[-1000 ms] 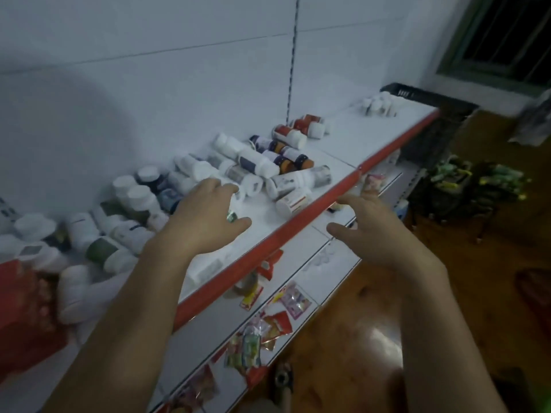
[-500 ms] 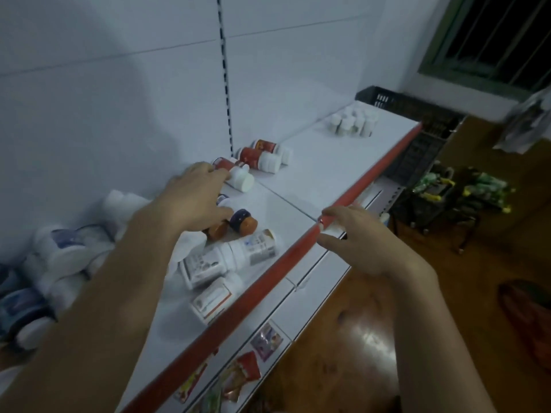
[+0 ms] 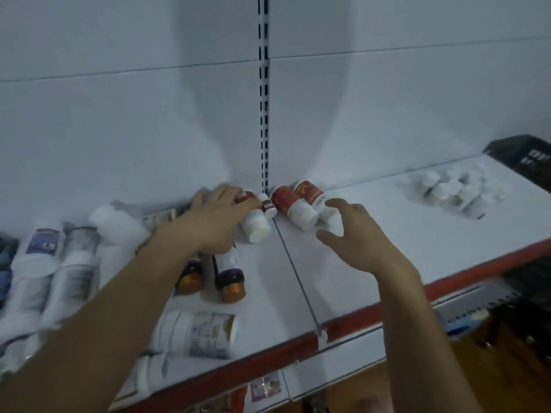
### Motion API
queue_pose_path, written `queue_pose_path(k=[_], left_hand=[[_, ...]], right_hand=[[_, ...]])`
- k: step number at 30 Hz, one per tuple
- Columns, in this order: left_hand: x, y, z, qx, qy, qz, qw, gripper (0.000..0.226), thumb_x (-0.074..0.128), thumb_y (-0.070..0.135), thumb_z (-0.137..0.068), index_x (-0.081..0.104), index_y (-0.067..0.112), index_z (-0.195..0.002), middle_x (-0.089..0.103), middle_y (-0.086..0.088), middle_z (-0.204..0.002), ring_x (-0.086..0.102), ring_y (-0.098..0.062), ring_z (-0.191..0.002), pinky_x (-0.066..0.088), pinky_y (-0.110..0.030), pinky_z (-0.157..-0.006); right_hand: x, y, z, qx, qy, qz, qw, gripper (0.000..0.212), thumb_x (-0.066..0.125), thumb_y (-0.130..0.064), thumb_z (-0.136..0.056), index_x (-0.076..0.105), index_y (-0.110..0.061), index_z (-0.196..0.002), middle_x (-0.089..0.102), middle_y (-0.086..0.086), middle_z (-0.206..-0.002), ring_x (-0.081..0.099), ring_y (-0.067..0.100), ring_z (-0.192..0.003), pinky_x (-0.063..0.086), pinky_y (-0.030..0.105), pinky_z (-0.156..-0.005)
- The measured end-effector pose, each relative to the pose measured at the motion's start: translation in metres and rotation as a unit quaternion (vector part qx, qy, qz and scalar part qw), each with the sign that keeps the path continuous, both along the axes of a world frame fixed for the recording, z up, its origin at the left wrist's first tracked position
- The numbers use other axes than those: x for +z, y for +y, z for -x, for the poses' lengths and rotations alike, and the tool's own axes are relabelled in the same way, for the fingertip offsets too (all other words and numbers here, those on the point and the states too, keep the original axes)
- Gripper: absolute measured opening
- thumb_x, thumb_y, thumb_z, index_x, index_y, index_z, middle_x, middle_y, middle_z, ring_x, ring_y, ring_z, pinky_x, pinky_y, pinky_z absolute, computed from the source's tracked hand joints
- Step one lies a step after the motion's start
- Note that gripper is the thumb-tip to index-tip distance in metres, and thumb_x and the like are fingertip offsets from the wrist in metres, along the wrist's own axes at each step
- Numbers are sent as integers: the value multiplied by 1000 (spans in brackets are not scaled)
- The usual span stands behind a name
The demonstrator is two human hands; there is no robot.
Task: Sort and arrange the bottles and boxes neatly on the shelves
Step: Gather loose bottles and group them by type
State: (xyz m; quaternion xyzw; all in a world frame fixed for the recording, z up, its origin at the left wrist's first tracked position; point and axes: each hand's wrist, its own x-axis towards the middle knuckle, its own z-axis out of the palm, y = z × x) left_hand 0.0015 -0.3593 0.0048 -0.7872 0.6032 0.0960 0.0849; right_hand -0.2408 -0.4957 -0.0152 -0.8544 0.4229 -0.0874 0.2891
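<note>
Hands point(image 3: 216, 223) point(image 3: 356, 238) at smooth, cylindrical, red-labelled bottles point(image 3: 285, 200)

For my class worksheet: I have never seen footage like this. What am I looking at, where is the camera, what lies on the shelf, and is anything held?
No machine here: a person works bare-handed, filmed by one wide-angle camera worn on the head, looking forward and down. The left hand lies over a red-labelled bottle lying on the white shelf; whether it truly grips it is unclear. The right hand is open and empty, fingers spread, close to two more red bottles by the back wall. Nearer lie two brown-capped bottles and a big white bottle. Far right is a cluster of small white bottles.
</note>
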Motion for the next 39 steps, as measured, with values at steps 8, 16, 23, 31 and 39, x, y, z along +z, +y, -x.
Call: queue_pose_path(k=[8,16,23,31,39], left_hand=[[-43,-32,26,98,39,31,994,93,65,-7,-81,34,54,-143,-23,17,-162,-13,-25,-153,34,-61,-111],[-44,-32,32,130,37,34,990,87,68,1,-84,31,52,-143,-20,21,-161,-11,-22,-152,31,-64,-113],[-14,-5,43,208,151,245,935,59,79,20,-85,51,27,-136,39,-1,-151,28,-23,-146,31,-48,-117],[23,52,69,404,295,622,603,35,64,57,-85,59,27,-104,72,4,-102,68,-12,-94,54,-29,-80],[44,172,36,370,449,717,383,19,61,33,-99,61,15,-101,72,-1,-90,71,-21,-90,59,-41,-86]], right_hand=[[-29,-44,-54,44,13,13,999,81,73,-72,-61,44,-41,-130,34,3,-143,40,33,-123,33,47,-94],[-46,-57,-49,43,-30,42,998,58,71,-74,-65,70,-29,-102,21,2,-161,15,32,-147,30,60,-105],[-34,-51,-41,18,-78,56,995,54,72,-57,-73,69,-24,-115,28,5,-159,5,28,-152,14,62,-118],[-15,-29,-51,-38,-368,-26,929,35,63,-49,-83,67,-17,-97,67,-2,-91,64,23,-93,53,44,-84],[16,55,-117,1,-467,-162,869,39,65,-57,-84,60,-28,-109,70,-8,-94,70,11,-83,58,29,-73]])
